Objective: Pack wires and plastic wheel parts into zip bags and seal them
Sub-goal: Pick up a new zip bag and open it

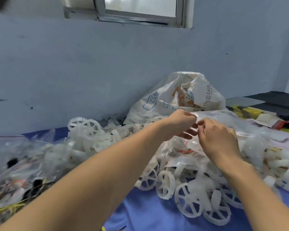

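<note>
Above the heap, mid-scene: both hands raised together, pinching one clear zip bag (190,144) at its top edge.
Left hand (182,124): fingers curled, thumb and fingertips nipping the bag's rim from the left.
Right hand (218,139): fingers bent, pinching the same rim just beside the left hand.
Zip bag: transparent, crinkled, hanging below the fingers; thin red wires (184,150) visible inside; whether the seal is closed cannot be told.
Plastic wheels (188,200): white, translucent, spoked, piled loosely under and around the bag.
More wheels (90,130): second pile further back on the left.
Blue cloth (140,212): surface beneath everything.
Loose wires (8,204): yellow, orange and black tangle at lower left, blurred.
Sack (182,95): large white woven sack with printed lettering, slumped against the grey wall (90,64).
Window (137,10): metal-framed, at top.
</note>
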